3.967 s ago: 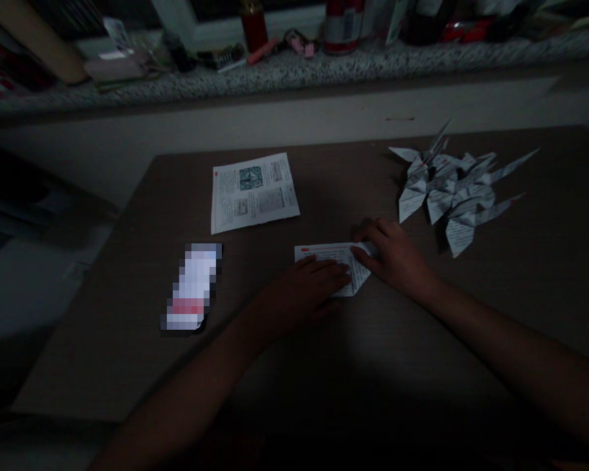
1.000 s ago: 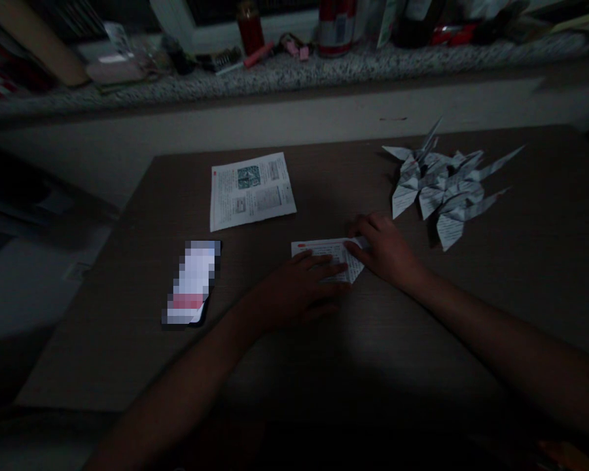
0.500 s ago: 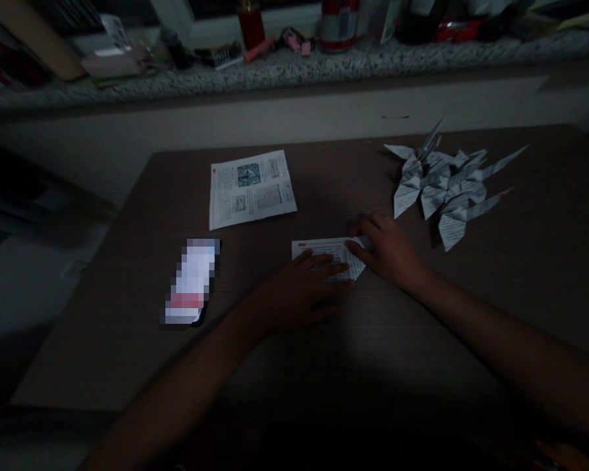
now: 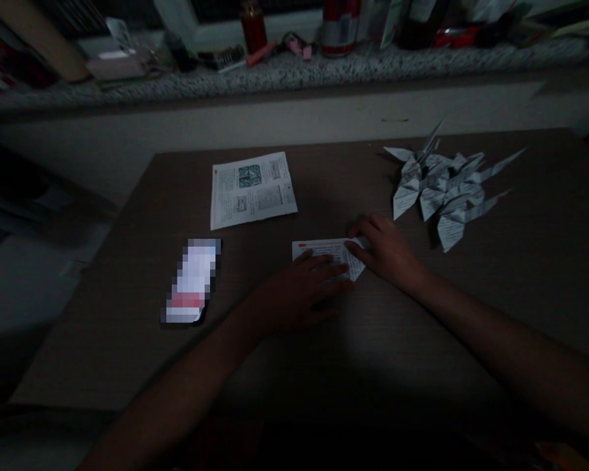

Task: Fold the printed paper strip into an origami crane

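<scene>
It was dim in there: the phone (image 4: 192, 275) glowed at left, blurred into blocks, while heavy shadow swallowed the tabletop's (image 4: 334, 183) near middle.

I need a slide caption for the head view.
Left hand and right hand on folded paper, phone at left, paper figures at right.

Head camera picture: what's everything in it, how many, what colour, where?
Table: 1, brown, middle
Phone: 1, dark-edged, table's left
Printed sheet: 1, white, table's back left
Folded paper: 1, white, table's middle
Paper figures: seemingly 3, greyish white, table's back right
Wall: 1, pale, behind table
Windowsill: 1, speckled grey, at back
Container: 1, red, on windowsill
Can: 1, red and silver, on windowsill
Other windowsill things: several, mixed colours, too dim to name
Forearms: 2, dim, foreground
Left hand: 1, dim, on folded paper
Right hand: 1, dim, at folded paper's right end
</scene>
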A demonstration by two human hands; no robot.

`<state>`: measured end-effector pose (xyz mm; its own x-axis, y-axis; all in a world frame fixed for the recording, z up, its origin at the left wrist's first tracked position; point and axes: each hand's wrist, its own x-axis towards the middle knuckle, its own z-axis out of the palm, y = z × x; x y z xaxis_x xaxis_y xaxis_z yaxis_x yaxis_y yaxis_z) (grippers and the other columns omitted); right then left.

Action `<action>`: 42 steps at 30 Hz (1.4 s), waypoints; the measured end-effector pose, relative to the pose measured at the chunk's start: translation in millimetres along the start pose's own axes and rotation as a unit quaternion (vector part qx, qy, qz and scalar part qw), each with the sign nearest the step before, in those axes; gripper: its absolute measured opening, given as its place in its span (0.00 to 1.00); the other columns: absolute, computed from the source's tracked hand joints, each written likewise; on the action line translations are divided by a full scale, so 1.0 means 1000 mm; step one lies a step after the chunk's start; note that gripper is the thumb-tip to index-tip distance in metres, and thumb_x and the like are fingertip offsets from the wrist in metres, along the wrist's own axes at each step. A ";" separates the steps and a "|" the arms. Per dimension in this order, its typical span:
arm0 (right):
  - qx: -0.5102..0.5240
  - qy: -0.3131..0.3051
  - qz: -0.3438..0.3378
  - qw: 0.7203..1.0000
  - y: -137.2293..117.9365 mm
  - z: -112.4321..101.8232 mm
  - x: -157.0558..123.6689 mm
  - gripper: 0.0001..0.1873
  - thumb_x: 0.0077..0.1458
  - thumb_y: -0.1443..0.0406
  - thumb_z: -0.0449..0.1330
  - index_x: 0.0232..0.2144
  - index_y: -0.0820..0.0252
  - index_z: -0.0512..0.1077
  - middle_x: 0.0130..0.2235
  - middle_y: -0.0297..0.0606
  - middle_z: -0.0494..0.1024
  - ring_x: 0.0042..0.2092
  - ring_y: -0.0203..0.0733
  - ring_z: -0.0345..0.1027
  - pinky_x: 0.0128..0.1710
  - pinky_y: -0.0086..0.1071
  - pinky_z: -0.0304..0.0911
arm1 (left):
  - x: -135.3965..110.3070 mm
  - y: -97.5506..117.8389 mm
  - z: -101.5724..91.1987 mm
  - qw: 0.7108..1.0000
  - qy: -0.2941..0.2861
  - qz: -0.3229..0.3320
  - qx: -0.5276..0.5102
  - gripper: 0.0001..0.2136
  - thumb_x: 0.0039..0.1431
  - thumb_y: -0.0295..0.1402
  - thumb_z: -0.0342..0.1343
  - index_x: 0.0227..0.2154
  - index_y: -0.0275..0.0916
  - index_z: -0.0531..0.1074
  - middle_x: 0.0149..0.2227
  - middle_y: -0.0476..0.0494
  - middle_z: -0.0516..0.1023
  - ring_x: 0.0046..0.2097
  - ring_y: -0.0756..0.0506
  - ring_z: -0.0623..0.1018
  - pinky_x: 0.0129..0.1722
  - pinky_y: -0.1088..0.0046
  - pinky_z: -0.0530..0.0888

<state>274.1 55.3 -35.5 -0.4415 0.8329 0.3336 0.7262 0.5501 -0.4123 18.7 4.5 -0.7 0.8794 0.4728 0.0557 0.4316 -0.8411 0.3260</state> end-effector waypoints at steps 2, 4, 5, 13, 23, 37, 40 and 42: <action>-0.002 -0.002 0.001 1.000 0.000 0.000 0.000 0.05 0.66 0.62 0.59 0.42 0.56 0.70 0.44 0.47 0.74 0.46 0.56 0.68 0.46 0.47 0.64 | 0.000 0.000 -0.001 1.000 -0.001 0.001 -0.005 0.23 0.71 0.42 0.57 0.64 0.44 0.68 0.69 0.40 0.66 0.72 0.34 0.60 0.71 0.47 0.56; -0.003 -0.003 -0.001 1.000 0.000 0.000 0.000 0.05 0.66 0.62 0.59 0.42 0.56 0.70 0.44 0.47 0.74 0.47 0.56 0.68 0.47 0.47 0.64 | -0.001 -0.001 -0.002 1.000 -0.001 0.005 -0.004 0.21 0.71 0.44 0.56 0.63 0.44 0.70 0.69 0.40 0.66 0.73 0.34 0.60 0.71 0.47 0.55; -0.003 -0.001 -0.001 1.000 0.001 0.001 0.000 0.05 0.66 0.62 0.59 0.42 0.56 0.70 0.44 0.46 0.74 0.47 0.56 0.68 0.47 0.47 0.64 | -0.001 -0.001 -0.002 1.000 -0.002 0.007 -0.003 0.21 0.71 0.44 0.56 0.63 0.45 0.71 0.70 0.39 0.66 0.73 0.33 0.59 0.71 0.46 0.55; 0.002 0.006 0.005 1.000 0.000 0.001 0.000 0.05 0.65 0.61 0.59 0.41 0.55 0.70 0.43 0.46 0.74 0.47 0.56 0.68 0.46 0.47 0.64 | -0.003 -0.003 -0.005 1.000 0.005 0.016 -0.015 0.17 0.73 0.40 0.54 0.61 0.49 0.73 0.69 0.41 0.66 0.73 0.36 0.59 0.72 0.47 0.55; -0.003 0.001 0.003 1.000 -0.001 0.000 0.001 0.05 0.65 0.62 0.59 0.42 0.55 0.70 0.44 0.47 0.73 0.46 0.56 0.68 0.46 0.47 0.64 | -0.002 0.000 -0.004 1.000 0.004 0.006 -0.006 0.22 0.71 0.43 0.55 0.64 0.46 0.69 0.69 0.41 0.66 0.73 0.34 0.60 0.71 0.47 0.57; 0.013 0.005 0.000 1.000 0.001 -0.001 0.000 0.04 0.65 0.61 0.59 0.41 0.54 0.70 0.43 0.45 0.74 0.46 0.56 0.69 0.46 0.47 0.65 | -0.002 -0.002 0.002 0.999 0.010 -0.042 -0.007 0.27 0.71 0.45 0.56 0.68 0.45 0.62 0.72 0.41 0.62 0.72 0.37 0.62 0.72 0.52 0.58; 0.025 0.004 -0.007 1.000 0.000 -0.003 -0.001 0.04 0.65 0.62 0.59 0.41 0.55 0.70 0.43 0.46 0.74 0.47 0.56 0.69 0.47 0.48 0.65 | -0.001 -0.002 0.003 0.997 0.021 -0.077 0.007 0.30 0.71 0.46 0.55 0.70 0.40 0.58 0.72 0.38 0.62 0.70 0.36 0.65 0.70 0.53 0.61; 0.029 0.007 -0.012 0.999 -0.001 -0.004 -0.001 0.04 0.65 0.63 0.59 0.42 0.55 0.70 0.43 0.46 0.75 0.47 0.56 0.70 0.48 0.48 0.65 | 0.000 -0.001 0.004 0.996 0.025 -0.089 0.020 0.30 0.72 0.46 0.53 0.70 0.37 0.58 0.71 0.36 0.62 0.69 0.35 0.66 0.69 0.53 0.63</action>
<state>275.9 53.6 -32.3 -0.4505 0.8190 0.3552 0.6838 0.5724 -0.4525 19.3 4.8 -4.6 0.7781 0.6263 0.0476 0.5878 -0.7528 0.2963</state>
